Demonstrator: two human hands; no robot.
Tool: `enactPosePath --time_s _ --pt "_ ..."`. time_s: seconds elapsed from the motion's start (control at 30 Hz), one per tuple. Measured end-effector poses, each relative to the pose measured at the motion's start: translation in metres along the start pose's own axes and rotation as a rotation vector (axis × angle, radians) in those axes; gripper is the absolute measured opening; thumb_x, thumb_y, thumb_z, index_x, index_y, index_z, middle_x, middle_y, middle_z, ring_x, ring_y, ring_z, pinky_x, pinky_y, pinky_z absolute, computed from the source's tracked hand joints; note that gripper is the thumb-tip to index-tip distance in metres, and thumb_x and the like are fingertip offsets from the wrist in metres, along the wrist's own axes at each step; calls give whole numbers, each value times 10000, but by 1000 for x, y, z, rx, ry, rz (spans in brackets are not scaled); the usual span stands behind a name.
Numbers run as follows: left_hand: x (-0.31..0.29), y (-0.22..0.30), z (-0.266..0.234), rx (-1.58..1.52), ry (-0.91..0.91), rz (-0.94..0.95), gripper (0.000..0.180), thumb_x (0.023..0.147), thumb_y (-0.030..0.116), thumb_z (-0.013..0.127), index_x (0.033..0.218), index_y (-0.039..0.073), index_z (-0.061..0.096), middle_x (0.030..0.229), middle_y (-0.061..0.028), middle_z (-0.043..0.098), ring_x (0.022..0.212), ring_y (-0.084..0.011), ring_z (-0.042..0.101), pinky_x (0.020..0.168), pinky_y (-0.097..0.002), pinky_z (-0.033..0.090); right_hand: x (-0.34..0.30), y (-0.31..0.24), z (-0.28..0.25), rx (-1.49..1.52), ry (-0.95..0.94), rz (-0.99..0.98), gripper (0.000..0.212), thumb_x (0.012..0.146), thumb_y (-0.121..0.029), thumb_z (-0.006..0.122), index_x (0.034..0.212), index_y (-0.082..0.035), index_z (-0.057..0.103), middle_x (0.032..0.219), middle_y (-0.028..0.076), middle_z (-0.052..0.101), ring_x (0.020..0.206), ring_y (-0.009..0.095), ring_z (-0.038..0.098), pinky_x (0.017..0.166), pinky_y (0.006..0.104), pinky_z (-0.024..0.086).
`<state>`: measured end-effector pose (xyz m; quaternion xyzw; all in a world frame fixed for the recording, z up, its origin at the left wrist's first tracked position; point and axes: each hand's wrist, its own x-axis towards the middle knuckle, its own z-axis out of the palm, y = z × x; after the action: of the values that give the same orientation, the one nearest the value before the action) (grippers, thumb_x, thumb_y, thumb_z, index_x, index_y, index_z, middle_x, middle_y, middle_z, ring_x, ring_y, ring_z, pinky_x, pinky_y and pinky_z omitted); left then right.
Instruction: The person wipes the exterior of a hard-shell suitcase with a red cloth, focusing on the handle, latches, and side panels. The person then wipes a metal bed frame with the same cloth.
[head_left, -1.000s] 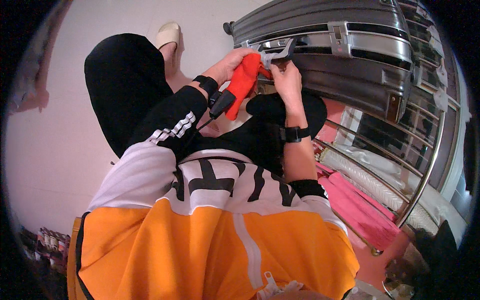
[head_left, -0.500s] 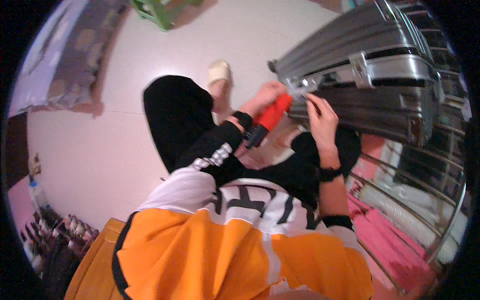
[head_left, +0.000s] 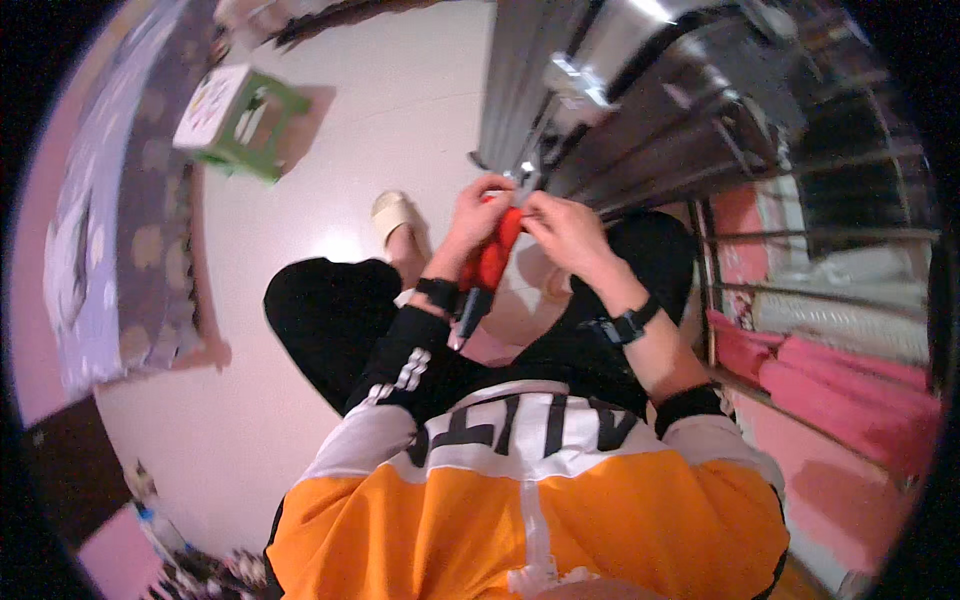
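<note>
A long red thing with a tapered black end, shaped rather like a folded umbrella, slants between my knees. My left hand is closed around its upper red part, with the black end pointing back toward my lap. My right hand is closed too, its fingertips pinched beside the red top; what lies between them is too small to make out. Just beyond both hands stands a grey ribbed suitcase with a metal frame and latches. A small shiny metal part of it shows right above my fingertips.
A green and white stool stands at the far left beside a patterned purple cloth. Metal rack bars run along the right, with pink folded fabric behind. My slippered foot is on the pale floor.
The view has swung to the right, so the stool shows more fully. My right hand has come in next to my left at the red thing's top; before, the hands were farther apart.
</note>
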<state>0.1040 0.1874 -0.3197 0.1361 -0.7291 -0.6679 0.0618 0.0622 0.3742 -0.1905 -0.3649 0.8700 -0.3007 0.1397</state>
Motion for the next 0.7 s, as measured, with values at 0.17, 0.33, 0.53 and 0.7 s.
enactPosePath --time_s 0.17,0.33,0.53,0.7 --pt "2 16 -17 -403 -31 -123 217 996 98 617 1173 -13 673 1005 -76 708 914 -152 671 814 -288 557 12 -17 9 275 51 -113 159 976 -172 585 1082 -60 621 972 208 694 912 425 665 775 515 520" --pt "0 21 -30 -415 -34 -208 206 1004 106 610 1153 -7 697 991 -68 720 878 -147 682 778 -294 568 20 -25 6 206 -16 -71 188 948 -142 604 1125 -81 624 987 174 707 910 391 670 792 491 534" --pt "-14 36 6 -53 -203 -40 252 985 132 640 1192 4 708 993 -74 730 905 -156 685 809 -312 564 -33 -48 -66 173 614 -237 136 965 -77 614 1077 -51 688 921 112 734 849 338 703 762 409 558" --pt "-13 68 1 -69 -187 -110 232 987 146 643 1161 6 707 970 -65 717 892 -141 674 809 -297 555 -56 -41 -123 99 1184 -121 255 1008 -79 574 1246 11 590 1284 183 614 1151 307 606 1009 402 474"
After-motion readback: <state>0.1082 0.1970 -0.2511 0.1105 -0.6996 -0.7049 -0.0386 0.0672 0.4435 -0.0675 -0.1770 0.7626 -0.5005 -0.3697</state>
